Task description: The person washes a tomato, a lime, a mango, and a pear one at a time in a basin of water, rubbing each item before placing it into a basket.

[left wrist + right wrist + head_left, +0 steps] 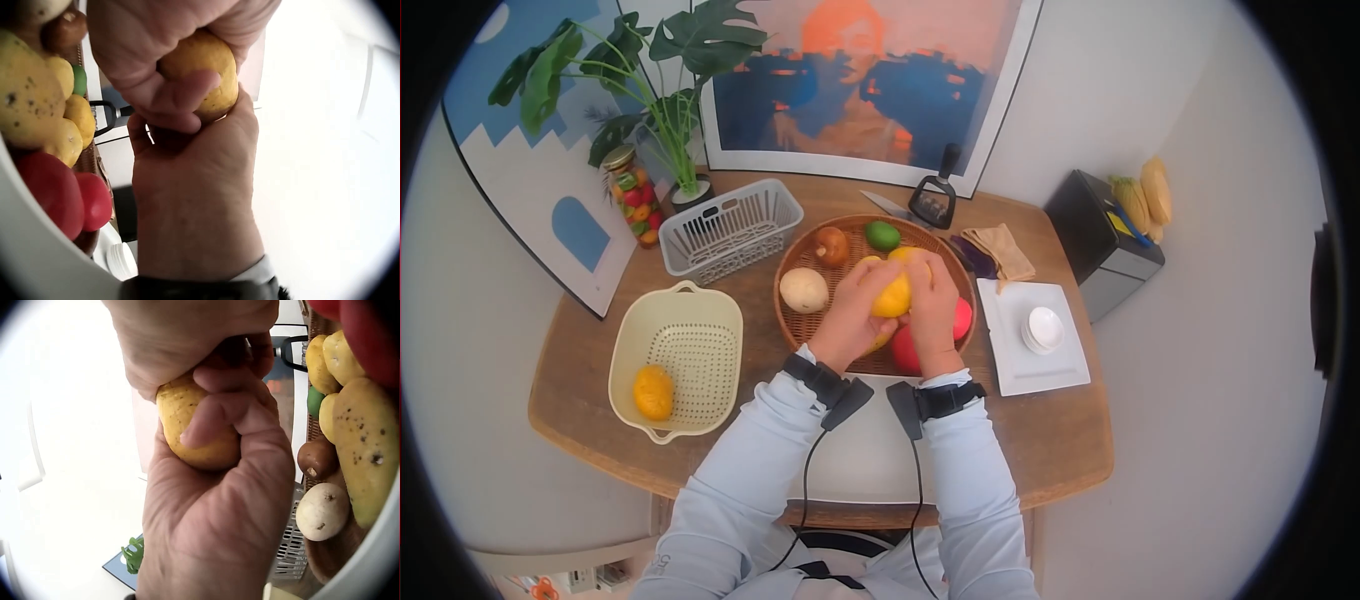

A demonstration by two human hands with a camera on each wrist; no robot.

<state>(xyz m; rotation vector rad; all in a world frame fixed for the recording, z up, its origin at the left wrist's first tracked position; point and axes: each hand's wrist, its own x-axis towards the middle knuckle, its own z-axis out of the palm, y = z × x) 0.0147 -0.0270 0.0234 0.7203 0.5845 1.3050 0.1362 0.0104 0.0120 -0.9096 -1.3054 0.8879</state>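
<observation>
Both hands hold a yellow fruit (892, 297) above the wicker basket (804, 326). My left hand (852, 312) curls round it from the left, my right hand (936, 312) from the right. In the left wrist view, fingers of the upper hand cross the fruit (219, 62); the right wrist view shows bent fingers over its speckled skin (181, 415). Palms hide part of it. Around it in the basket lie a white round vegetable (804, 290), a brown onion (832, 246), a green fruit (882, 236), red ones (905, 352) and a large speckled yellow one (362, 444).
A cream colander (675, 322) with one yellow fruit (653, 392) stands left. Behind it are a grey basket (730, 230), jar (635, 200) and plant. Scissors-like black handle (933, 205) and cloth lie behind; a white plate (1040, 372) with small dishes is right.
</observation>
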